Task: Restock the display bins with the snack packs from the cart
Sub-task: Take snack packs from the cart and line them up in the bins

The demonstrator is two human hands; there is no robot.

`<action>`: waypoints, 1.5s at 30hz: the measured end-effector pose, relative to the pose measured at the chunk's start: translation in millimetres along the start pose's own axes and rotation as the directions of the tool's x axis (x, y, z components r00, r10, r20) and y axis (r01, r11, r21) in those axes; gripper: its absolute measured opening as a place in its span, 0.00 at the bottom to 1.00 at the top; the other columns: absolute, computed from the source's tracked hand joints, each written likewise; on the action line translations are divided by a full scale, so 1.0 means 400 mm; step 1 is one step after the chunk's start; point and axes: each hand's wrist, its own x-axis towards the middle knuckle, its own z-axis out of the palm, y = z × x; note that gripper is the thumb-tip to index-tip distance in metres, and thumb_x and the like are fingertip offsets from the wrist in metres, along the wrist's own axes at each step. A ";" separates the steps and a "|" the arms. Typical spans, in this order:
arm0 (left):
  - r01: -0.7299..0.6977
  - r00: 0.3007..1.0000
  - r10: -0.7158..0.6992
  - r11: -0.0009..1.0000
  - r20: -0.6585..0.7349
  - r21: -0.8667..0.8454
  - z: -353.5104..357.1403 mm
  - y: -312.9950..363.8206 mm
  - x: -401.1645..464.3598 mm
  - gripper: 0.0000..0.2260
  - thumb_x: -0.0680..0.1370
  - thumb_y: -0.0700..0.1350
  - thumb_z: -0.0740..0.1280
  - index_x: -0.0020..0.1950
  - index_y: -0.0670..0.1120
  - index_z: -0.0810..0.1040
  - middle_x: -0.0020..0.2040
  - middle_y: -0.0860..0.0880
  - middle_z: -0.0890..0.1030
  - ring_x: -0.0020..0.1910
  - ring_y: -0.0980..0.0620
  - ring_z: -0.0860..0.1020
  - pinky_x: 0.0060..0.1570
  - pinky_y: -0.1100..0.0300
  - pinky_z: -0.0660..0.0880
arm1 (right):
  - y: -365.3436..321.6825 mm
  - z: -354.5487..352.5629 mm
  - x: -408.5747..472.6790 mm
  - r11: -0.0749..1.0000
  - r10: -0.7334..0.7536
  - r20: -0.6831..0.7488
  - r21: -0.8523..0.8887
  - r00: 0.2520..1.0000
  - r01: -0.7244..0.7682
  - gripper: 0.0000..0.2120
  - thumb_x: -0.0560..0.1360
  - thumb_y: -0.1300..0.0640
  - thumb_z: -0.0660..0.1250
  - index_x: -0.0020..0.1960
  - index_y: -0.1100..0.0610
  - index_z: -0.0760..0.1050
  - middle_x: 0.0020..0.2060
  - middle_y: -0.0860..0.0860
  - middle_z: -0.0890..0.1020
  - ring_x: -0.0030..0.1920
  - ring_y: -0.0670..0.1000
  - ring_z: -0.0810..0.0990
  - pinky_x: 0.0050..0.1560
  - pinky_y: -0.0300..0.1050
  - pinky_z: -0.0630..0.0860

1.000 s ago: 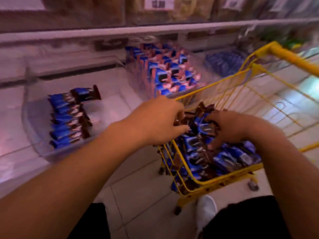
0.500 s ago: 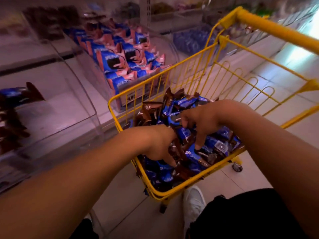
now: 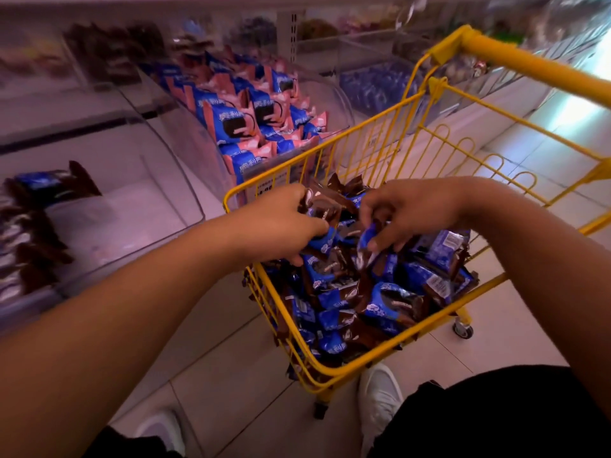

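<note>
Head view: blue-and-brown snack packs [image 3: 380,302]

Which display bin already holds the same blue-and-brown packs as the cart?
The clear bin at far left; its packs are blue-and-brown, while the middle bin holds blue-and-pink packs.

Cart [image 3: 406,350]: at the centre, on the floor [image 3: 231,368], just in front of the person's shoes.
Snack packs [image 3: 380,302]: heaped inside the cart.
Left hand [image 3: 281,223]: over the cart's 10 o'clock corner, on the heap.
Right hand [image 3: 410,213]: over the heap, at 3 o'clock from the left hand.
Near bin [image 3: 158,180]: at 9 o'clock from the cart, packs stacked at its left end.
Far bin [image 3: 334,94]: at 11 o'clock, behind the cart, full of packs.
</note>
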 end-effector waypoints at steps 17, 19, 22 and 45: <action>0.202 0.977 -0.204 0.783 0.063 -0.588 -0.008 0.022 0.004 0.10 0.81 0.53 0.64 0.56 0.49 0.78 0.48 0.47 0.86 0.43 0.48 0.85 0.40 0.51 0.83 | 0.022 -0.026 -0.080 0.331 -0.497 -0.155 0.876 0.854 0.352 0.28 0.62 0.75 0.57 0.59 0.59 0.75 0.54 0.62 0.80 0.58 0.63 0.75 0.49 0.48 0.82; 0.240 0.971 -0.175 0.692 0.164 -0.681 -0.020 0.024 -0.005 0.11 0.80 0.53 0.65 0.57 0.48 0.79 0.47 0.44 0.86 0.42 0.44 0.86 0.39 0.50 0.83 | 0.017 -0.024 -0.074 0.323 -0.515 -0.180 0.865 0.838 0.384 0.29 0.62 0.74 0.57 0.60 0.57 0.75 0.56 0.62 0.81 0.60 0.62 0.75 0.53 0.50 0.79; 0.221 0.970 -0.069 0.654 0.234 -0.724 -0.038 0.022 -0.022 0.15 0.72 0.50 0.72 0.56 0.46 0.81 0.49 0.42 0.86 0.43 0.44 0.86 0.37 0.54 0.82 | 0.012 -0.019 -0.060 0.338 -0.487 -0.224 0.843 0.844 0.419 0.30 0.63 0.77 0.55 0.61 0.58 0.74 0.55 0.59 0.81 0.54 0.57 0.80 0.50 0.48 0.80; -0.064 0.998 0.027 0.537 -0.058 -0.841 -0.009 0.039 -0.044 0.18 0.76 0.46 0.70 0.66 0.47 0.75 0.55 0.45 0.85 0.54 0.45 0.84 0.47 0.49 0.82 | -0.095 0.056 -0.054 0.682 -0.016 -0.525 0.617 0.851 0.393 0.18 0.72 0.43 0.71 0.51 0.54 0.71 0.31 0.49 0.79 0.26 0.47 0.73 0.18 0.36 0.62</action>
